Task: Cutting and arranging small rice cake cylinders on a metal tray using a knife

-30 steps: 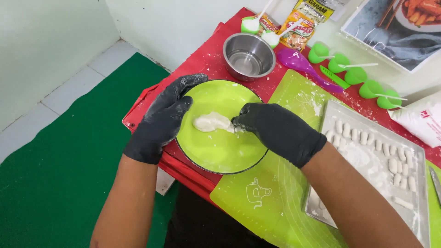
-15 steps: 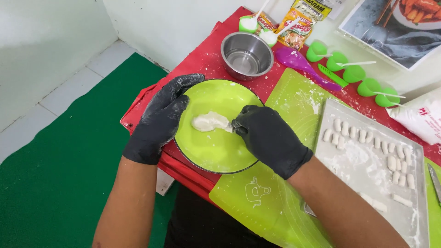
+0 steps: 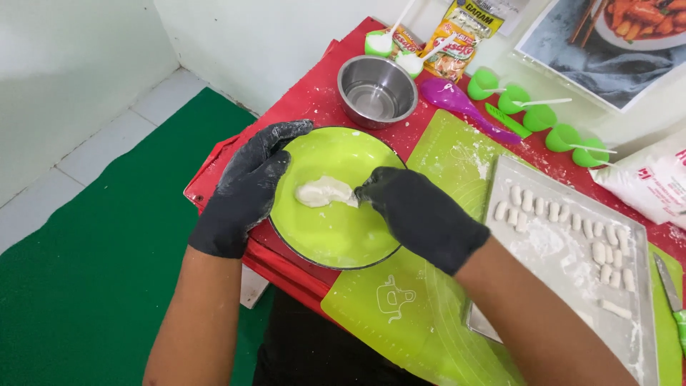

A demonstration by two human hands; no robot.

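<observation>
Both hands wear black gloves. My left hand [image 3: 246,187] grips the left rim of a round lime-green plate [image 3: 336,229] on the red table. A lump of white dough [image 3: 321,191] lies near the plate's middle. My right hand [image 3: 418,214] reaches over the plate from the right, its fingertips pinching the right end of the dough. The fingertips themselves are partly hidden behind the knuckles.
A floured metal tray [image 3: 550,246] with several small dough pieces lies to the right on a green mat [image 3: 400,314]. Behind the plate stand a steel bowl [image 3: 376,91], a purple spoon [image 3: 457,100], green measuring cups [image 3: 543,118], packets and a flour bag [image 3: 654,182]. A knife [image 3: 669,289] lies far right.
The view has shifted slightly. My right hand stays at the dough's right end, and my left hand keeps its hold on the plate's rim.
</observation>
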